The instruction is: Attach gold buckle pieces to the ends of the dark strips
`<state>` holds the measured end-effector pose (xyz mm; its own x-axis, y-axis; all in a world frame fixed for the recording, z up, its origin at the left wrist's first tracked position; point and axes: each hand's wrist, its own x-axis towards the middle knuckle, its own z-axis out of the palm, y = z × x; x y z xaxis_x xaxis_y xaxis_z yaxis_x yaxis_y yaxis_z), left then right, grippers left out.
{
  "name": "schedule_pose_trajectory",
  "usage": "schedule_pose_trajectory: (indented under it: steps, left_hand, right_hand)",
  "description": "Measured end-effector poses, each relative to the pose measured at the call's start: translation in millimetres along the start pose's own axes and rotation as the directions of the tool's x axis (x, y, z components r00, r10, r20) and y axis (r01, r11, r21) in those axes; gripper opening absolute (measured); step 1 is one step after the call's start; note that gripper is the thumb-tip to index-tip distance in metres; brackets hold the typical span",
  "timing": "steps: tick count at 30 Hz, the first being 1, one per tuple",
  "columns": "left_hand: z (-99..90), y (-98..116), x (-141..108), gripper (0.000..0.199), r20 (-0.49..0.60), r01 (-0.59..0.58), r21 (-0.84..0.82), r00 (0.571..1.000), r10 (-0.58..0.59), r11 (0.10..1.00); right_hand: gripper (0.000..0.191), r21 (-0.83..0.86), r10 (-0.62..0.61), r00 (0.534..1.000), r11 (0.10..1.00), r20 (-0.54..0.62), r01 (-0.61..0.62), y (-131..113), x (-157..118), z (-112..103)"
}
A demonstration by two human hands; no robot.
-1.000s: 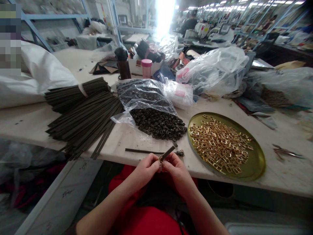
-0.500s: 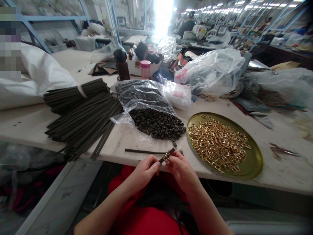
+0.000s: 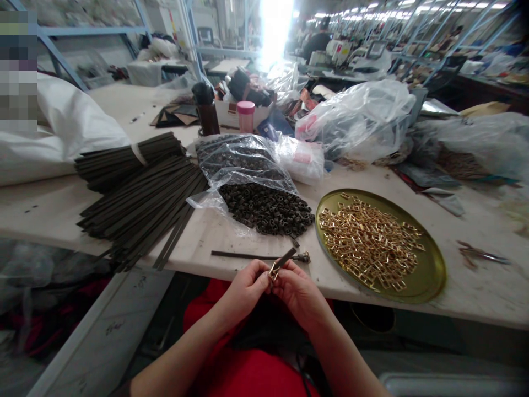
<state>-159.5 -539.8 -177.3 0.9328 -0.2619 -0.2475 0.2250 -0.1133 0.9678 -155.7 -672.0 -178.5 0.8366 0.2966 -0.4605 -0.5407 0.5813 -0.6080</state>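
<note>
At the table's front edge my left hand [image 3: 253,282] is closed in a pinch on a dark strap [image 3: 286,257]. A small gold buckle [image 3: 273,272] sits on this strap, right by my left thumb. My right hand [image 3: 296,288] is closed on the same strap from the other side, its fingertips against the buckle. The strap's free end points up and right between my hands; the rest is hidden by my fingers. Just beyond lies another dark strap [image 3: 239,255] with a gold buckle [image 3: 306,257] at its right end.
A round gold tray [image 3: 432,275] on the right holds many gold buckles. Dark strap loops [image 3: 264,209] spill from a clear bag [image 3: 243,154]. Bundled dark straps [image 3: 140,204] lie left. Pliers [image 3: 483,253] rest at far right; a cup [image 3: 246,117] and plastic bags stand behind.
The buckle between my hands has shifted down and left along with the strap, towards my left thumb. My right hand has moved slightly left, uncovering the buckled end of the strap on the table.
</note>
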Motion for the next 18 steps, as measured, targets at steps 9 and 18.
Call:
schedule_pose_trajectory:
  steps: [9, 18]
  left_hand:
    - [2.2, -2.1, 0.8, 0.03, 0.03, 0.057, -0.198, 0.998, -0.052, 0.979]
    - [0.9, -7.2, 3.3, 0.018, -0.032, 0.07, -0.069, 0.997, -0.072, 0.995]
  right_hand:
    - [0.012, -0.093, -0.094, 0.995, 0.991, -0.014, 0.093, 3.7, -2.1, 2.2]
    - [0.018, -0.388, -0.271, 0.963, 0.886, 0.008, 0.252, 7.0, -1.2, -3.1]
